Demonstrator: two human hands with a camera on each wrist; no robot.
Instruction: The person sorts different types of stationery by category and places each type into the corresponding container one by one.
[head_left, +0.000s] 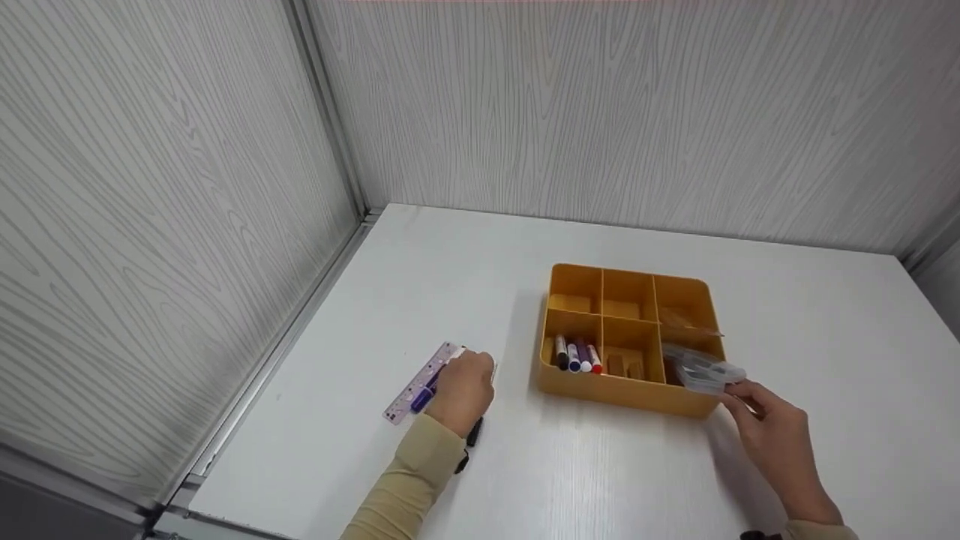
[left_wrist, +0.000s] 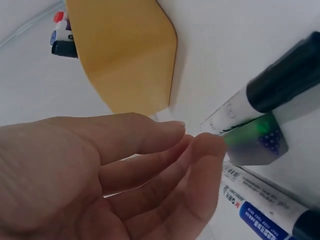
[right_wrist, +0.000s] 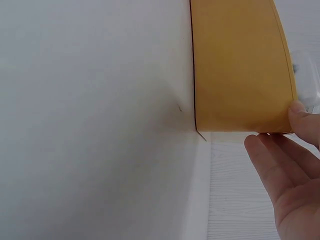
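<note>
My left hand point(head_left: 463, 386) is low over the table at a purple ruler point(head_left: 405, 401) and a blue-purple pen-like item point(head_left: 424, 397). In the left wrist view its fingers are loosely bent, nothing shows between thumb and fingers, and the fingertips overlap a small block with a grape picture point(left_wrist: 260, 142). This block sits between a black-capped marker point(left_wrist: 282, 75) and another marker point(left_wrist: 265, 205) with a blue label. With thumb at the rim and fingers against the outer wall, my right hand point(head_left: 776, 435) grips the front right corner of a yellow compartment box point(head_left: 622, 394).
Several markers point(head_left: 577, 356) stand in the box's front left compartment, and brown blocks point(head_left: 624, 367) lie in the front middle one. A clear plastic case point(head_left: 701, 371) sticks up out of the front right compartment. Wood-patterned walls point(head_left: 600, 112) bound the white table point(head_left: 442, 262).
</note>
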